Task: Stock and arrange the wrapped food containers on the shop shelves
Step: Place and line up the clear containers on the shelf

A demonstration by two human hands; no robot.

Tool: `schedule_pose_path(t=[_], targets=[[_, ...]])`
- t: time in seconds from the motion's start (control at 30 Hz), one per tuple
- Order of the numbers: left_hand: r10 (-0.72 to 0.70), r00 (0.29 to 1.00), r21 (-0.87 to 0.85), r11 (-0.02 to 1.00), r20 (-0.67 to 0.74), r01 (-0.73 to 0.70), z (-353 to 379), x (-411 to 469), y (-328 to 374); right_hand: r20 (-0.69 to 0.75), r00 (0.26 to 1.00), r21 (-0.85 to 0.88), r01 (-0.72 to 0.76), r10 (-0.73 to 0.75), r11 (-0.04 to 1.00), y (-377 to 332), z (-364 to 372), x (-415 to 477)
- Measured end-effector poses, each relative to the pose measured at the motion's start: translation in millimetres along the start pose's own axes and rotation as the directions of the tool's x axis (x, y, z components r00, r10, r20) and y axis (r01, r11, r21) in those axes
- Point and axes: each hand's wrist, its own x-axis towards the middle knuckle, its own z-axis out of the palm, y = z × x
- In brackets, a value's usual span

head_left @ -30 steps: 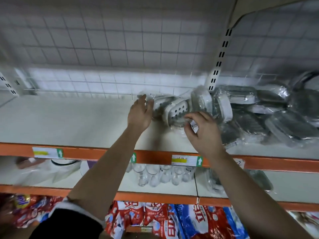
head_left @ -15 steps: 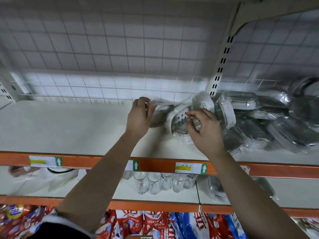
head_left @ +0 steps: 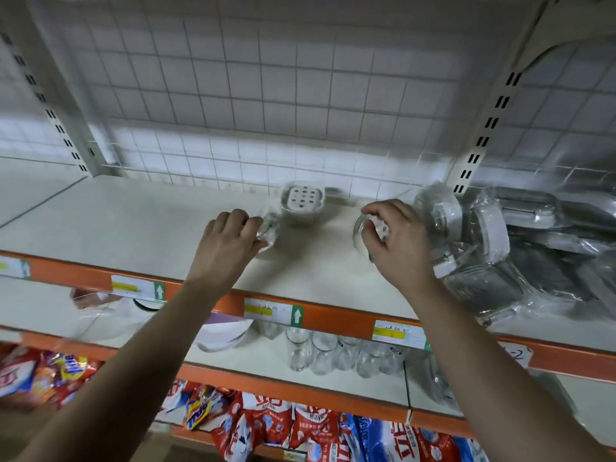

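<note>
A wrapped container with a perforated white lid is set upright near the back of the upper shelf. A second container is gripped by the curled fingers of the right hand, just beside the heaped pile; clear wrapping is pinched by the left hand. The second is best set level beside the first, lids matched, wrap untwisted

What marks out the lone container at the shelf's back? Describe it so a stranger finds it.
Look at the upper shelf with the orange front edge. Toward its back, near the wire grid, between the left hand and the right hand, stands a small container. Unlike the pile of wrapped containers at the right, it stands alone, its white lid dotted with dark holes.
</note>
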Motion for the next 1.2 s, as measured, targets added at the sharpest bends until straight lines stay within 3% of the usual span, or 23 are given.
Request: schedule_pose_path(t=[0.1, 0.27, 0.43, 0.53, 0.67, 0.83, 1.0, 1.07, 1.2], targets=[[-0.035, 0.995, -0.013, 0.999, 0.09, 0.037, 10, -13, -15, 0.082, 0.997, 0.003, -0.008, 0.007, 1.0, -6, 17, 8], [-0.105, 0.991, -0.109, 0.987, 0.087, 0.115, 23, -21, -24, 0.263, 0.965, -0.012, 0.017, -0.013, 1.0, -11, 56, 25], [-0.165, 0.986, -0.186, 0.968, 0.037, 0.169, 30, -25, -32, 0.479, 0.877, -0.076, 0.072, -0.027, 0.995, -10, 102, 45], [-0.218, 0.973, -0.242, 0.942, 0.081, 0.232, 31, -23, -32, 0.501, 0.865, -0.065, 0.023, 0.013, 0.998, -7, 122, 62], [-0.266, 0.96, -0.264, 0.923, 0.083, 0.279, 32, -23, -33, 0.635, 0.768, -0.242, 0.091, 0.087, 0.966, 0, 144, 72], [-0.278, 0.956, -0.271, 0.917, 0.089, 0.292, 31, -22, -33, 0.528, 0.829, -0.389, 0.042, 0.185, 0.92, -4, 156, 62], [-0.292, 0.952, -0.293, 0.906, 0.097, 0.307, 32, -21, -33, 0.423, 0.898, -0.424, 0.081, 0.118, 0.902, -11, 153, 52], [-0.289, 0.953, -0.29, 0.907, 0.094, 0.304, 32, -21, -34, 0.374, 0.923, -0.346, 0.053, 0.086, 0.937, -16, 148, 50], [-0.273, 0.958, -0.29, 0.914, 0.081, 0.285, 32, -23, -33, 0.31, 0.946, 0.057, -0.115, 0.091, 0.992, -22, 141, 43]])
